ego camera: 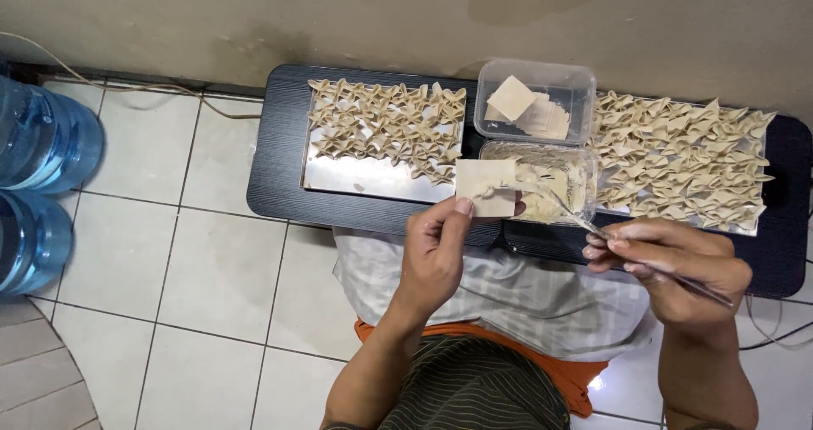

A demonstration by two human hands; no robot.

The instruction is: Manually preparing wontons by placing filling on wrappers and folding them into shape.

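Observation:
My left hand holds up a square dumpling wrapper by its lower edge, just in front of the low black table. My right hand grips a thin metal utensil whose tip reaches into a clear tub of pale filling. Behind that tub sits a second clear tub with a stack of square wrappers. Folded dumplings lie in rows on a metal tray at the left. Several more folded dumplings cover the tray at the right.
Two large blue water bottles stand on the tiled floor at the left. A cable runs along the wall base. A light striped cloth lies over my lap, below the table's front edge.

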